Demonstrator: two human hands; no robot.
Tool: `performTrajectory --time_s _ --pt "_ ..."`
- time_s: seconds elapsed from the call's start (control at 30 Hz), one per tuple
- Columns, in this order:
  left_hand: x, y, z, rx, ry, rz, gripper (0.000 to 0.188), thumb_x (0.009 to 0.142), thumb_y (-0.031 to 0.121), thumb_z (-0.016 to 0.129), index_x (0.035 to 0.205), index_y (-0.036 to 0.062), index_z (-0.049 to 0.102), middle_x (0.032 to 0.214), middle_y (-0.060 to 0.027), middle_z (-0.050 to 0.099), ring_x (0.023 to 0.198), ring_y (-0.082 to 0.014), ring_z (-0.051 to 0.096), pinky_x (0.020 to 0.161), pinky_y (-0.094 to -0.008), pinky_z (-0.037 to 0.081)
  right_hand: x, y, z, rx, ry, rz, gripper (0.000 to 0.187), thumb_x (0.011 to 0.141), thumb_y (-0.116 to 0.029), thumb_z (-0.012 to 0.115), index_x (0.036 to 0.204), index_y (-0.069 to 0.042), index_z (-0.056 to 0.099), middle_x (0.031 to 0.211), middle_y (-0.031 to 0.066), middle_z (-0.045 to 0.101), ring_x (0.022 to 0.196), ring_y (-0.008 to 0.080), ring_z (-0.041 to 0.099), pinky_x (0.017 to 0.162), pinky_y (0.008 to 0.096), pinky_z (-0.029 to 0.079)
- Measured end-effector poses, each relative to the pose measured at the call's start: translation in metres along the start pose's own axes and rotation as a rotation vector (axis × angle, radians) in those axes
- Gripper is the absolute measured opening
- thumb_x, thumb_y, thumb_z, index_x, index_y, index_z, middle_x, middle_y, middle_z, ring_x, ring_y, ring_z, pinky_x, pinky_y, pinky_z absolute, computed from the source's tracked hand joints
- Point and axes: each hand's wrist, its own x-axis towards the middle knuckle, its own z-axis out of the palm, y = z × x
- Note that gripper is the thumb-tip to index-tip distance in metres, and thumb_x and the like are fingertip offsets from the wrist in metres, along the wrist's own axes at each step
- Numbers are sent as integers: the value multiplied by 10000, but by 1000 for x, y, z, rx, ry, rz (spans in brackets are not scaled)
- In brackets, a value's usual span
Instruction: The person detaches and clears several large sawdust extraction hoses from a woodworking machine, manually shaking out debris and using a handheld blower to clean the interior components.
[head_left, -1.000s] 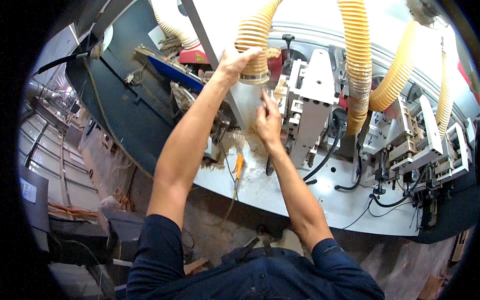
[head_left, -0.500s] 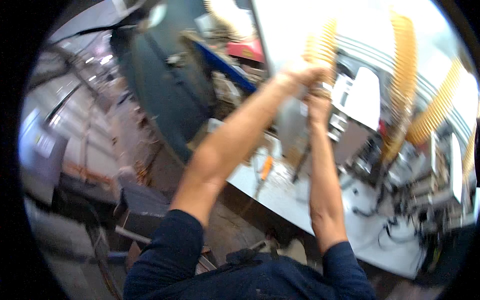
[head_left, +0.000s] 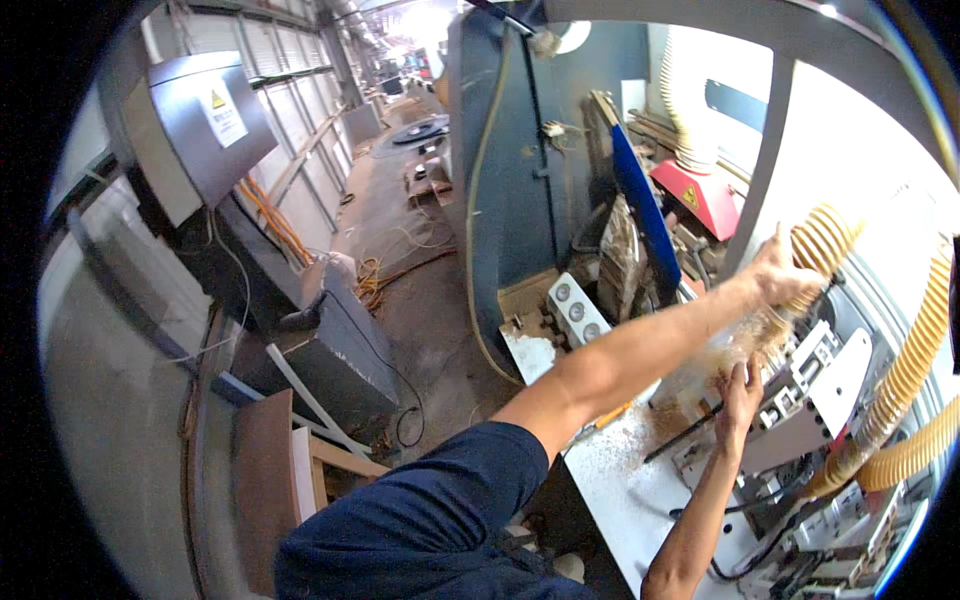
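Note:
My left hand (head_left: 785,268) is wrapped around a yellow ribbed hose (head_left: 828,235) above the machine at the right. Below it, the hose's lower end looks clear and clogged with brown wood shavings (head_left: 765,335). My right hand (head_left: 738,398) is closed with its fingertips up at those shavings; what they pinch is hidden. Beside the right hand stands a machine unit with a white plate (head_left: 835,385). Sawdust (head_left: 625,445) lies scattered on the white table (head_left: 640,510) under my hands. An orange-handled tool (head_left: 612,415) shows partly behind my left forearm.
More yellow ribbed hoses (head_left: 915,345) hang at the right. A red hood (head_left: 695,195) and a blue panel (head_left: 640,195) stand within the open dark cabinet (head_left: 520,180). A grey electrical box (head_left: 215,125), a dark block (head_left: 340,350) and loose cables (head_left: 372,285) are at the left.
The view has swung left, so my arms and the hose sit further right. My right hand has dropped lower, away from the left, and shavings now show between them.

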Motion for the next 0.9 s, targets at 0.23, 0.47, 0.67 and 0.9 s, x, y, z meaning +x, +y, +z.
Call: performTrajectory --time_s 0.23,0.47,0.67,0.9 --pt "11 -44 -68 -217 -360 -309 336 675 129 774 948 14 615 808 -63 651 697 -163 637 622 -319 562 -28 -57 36 -204 46 -302 620 974 -383 383 1410 40 259 1423 203 327 1300 280 350 1055 360 301" --pt "9 -28 -23 -100 -350 -106 617 738 161 748 1266 -9 478 1099 -104 606 974 -169 593 856 -319 496 74 -175 2 410 -29 -76 353 919 -399 553 910 -47 560 749 36 579 639 140 557 578 319 477" --pt "16 4 -31 432 -236 25 602 925 433 509 1271 -56 449 1224 -255 518 1154 -276 486 982 -374 371 111 -152 -3 458 -223 -6 307 762 -144 740 1011 -33 600 885 70 645 800 209 629 735 361 529" --pt "24 -54 -8 498 -369 24 733 941 577 274 1262 -58 449 1206 -285 507 1177 -338 469 1004 -396 380 93 -152 -4 601 -265 69 425 867 -333 647 1160 -49 527 1032 95 619 932 217 606 808 397 522"
